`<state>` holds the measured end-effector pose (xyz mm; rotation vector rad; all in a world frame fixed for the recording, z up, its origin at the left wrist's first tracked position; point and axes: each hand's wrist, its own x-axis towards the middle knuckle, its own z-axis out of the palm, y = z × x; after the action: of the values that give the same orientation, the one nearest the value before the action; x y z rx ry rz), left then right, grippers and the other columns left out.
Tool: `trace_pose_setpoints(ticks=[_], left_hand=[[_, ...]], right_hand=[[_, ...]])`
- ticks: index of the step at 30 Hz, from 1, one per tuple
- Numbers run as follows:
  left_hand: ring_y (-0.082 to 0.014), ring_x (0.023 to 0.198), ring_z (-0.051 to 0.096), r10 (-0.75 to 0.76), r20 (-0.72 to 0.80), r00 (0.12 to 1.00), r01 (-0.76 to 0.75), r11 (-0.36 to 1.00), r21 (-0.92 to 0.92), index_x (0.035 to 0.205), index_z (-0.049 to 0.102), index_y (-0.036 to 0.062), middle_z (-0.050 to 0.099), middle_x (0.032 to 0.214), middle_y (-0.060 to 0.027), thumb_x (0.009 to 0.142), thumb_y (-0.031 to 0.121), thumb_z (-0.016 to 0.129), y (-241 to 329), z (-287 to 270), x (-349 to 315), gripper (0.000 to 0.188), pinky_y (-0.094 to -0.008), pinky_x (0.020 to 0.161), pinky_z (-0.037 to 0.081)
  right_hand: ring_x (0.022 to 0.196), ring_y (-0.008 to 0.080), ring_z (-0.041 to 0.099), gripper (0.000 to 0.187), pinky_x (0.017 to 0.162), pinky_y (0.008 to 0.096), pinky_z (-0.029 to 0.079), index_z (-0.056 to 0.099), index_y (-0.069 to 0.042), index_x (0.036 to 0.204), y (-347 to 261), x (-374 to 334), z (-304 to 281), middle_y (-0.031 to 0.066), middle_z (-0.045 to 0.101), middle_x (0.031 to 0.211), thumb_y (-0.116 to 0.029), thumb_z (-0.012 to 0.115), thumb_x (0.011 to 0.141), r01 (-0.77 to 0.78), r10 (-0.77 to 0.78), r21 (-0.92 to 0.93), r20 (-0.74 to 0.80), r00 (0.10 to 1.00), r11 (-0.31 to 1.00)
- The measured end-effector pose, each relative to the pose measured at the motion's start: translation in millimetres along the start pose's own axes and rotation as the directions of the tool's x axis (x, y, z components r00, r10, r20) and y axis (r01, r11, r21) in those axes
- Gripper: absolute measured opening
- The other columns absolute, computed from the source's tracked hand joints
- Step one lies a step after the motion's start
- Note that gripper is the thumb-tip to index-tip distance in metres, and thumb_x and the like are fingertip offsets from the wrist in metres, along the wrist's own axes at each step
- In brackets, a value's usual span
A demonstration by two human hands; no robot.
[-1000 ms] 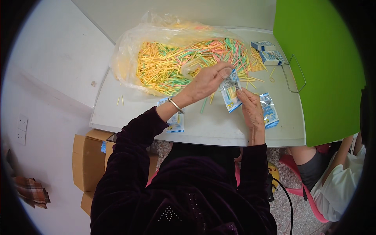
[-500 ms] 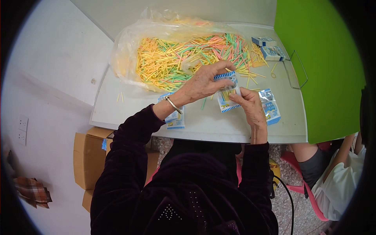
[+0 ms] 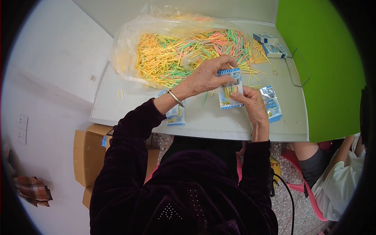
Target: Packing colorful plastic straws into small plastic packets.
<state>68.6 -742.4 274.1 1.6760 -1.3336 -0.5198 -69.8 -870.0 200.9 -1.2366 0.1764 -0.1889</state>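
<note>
Between my hands, above the table, is a small clear packet point(image 3: 230, 102) with blue striped ends and several thin yellowish sticks inside. My left hand point(image 3: 209, 77) pinches its upper end, thumb in front and fingers curled behind. My right hand point(image 3: 252, 103) grips the packet's lower right side, thumb across the front. Behind my hands lies a big heap of thin yellow, green and pink sticks point(image 3: 164, 56) in an open clear plastic bag point(image 3: 124, 55). More blue-striped packets point(image 3: 176, 119) lie under my left wrist, which partly hides them. Another stack of packets point(image 3: 273, 105) rests right of my right hand.
Small blue and white boxes point(image 3: 274, 50) stand at the back right beside a bent wire stand point(image 3: 299, 70). Loose sticks lie around the table point(image 3: 135, 113). A green panel point(image 3: 321, 70) borders the right side. Below left is an open cardboard box point(image 3: 84, 156); a seated person point(image 3: 337, 184) is at right.
Both hands have raised the packet slightly and shifted it a little to the right. It now stands straighter and faces me more. My grip looks the same.
</note>
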Motion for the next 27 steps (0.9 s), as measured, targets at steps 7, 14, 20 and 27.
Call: trace_pose_setpoints(ticks=[7, 14, 20, 27], left_hand=[[-0.0271, 0.100, 0.059, 0.109, -0.028, 0.994, -0.105, 0.988, 0.115, 0.107, 0.049, 0.0030, 0.060, 0.100, -0.0131, 0.076, 0.018, 0.064, 6.4, 8.4, -0.1, 0.038, -0.0356, 0.081, 0.047], [-0.0281, 0.108, 0.056, 0.115, 0.034, 0.993, -0.120, 0.968, 0.219, 0.111, 0.049, 0.0037, 0.058, 0.109, -0.0108, 0.079, 0.014, 0.064, 12.4, 12.0, 3.4, 0.037, -0.0345, 0.085, 0.046], [-0.0291, 0.106, 0.057, 0.097, 0.016, 0.995, -0.098, 0.963, 0.250, 0.112, 0.047, 0.0053, 0.057, 0.109, -0.0115, 0.076, 0.018, 0.067, 11.1, 12.2, 4.5, 0.044, -0.0346, 0.083, 0.047], [-0.0254, 0.095, 0.058, -0.053, 0.127, 0.991, 0.030, 0.983, 0.180, 0.112, 0.045, 0.0078, 0.054, 0.105, -0.0088, 0.072, 0.015, 0.066, 11.1, 13.0, 6.3, 0.047, -0.0349, 0.080, 0.046]], right_hand=[[0.076, 0.0083, 0.059, 0.019, 0.072, 0.0223, 0.044, 0.066, 0.002, 0.091, 5.8, -0.6, -3.6, 0.0054, 0.066, 0.083, -0.013, 0.067, 0.078, -0.029, 0.031, -0.034, 0.049, 0.998, 0.999], [0.075, 0.0083, 0.060, 0.019, 0.071, 0.0223, 0.045, 0.066, 0.002, 0.090, 8.4, 1.1, -7.1, 0.0058, 0.067, 0.084, -0.013, 0.068, 0.078, -0.038, 0.038, -0.013, 0.036, 0.999, 0.999], [0.074, 0.0083, 0.060, 0.023, 0.071, 0.0228, 0.045, 0.065, 0.001, 0.095, 7.6, 0.2, -10.4, 0.0055, 0.067, 0.084, -0.012, 0.069, 0.077, -0.009, 0.009, -0.010, 0.015, 1.000, 1.000], [0.071, 0.0061, 0.057, 0.025, 0.068, 0.0200, 0.043, 0.066, 0.000, 0.095, 7.8, 0.3, -6.9, 0.0022, 0.066, 0.081, -0.013, 0.071, 0.075, -0.012, 0.012, 0.025, 0.014, 1.000, 1.000]])
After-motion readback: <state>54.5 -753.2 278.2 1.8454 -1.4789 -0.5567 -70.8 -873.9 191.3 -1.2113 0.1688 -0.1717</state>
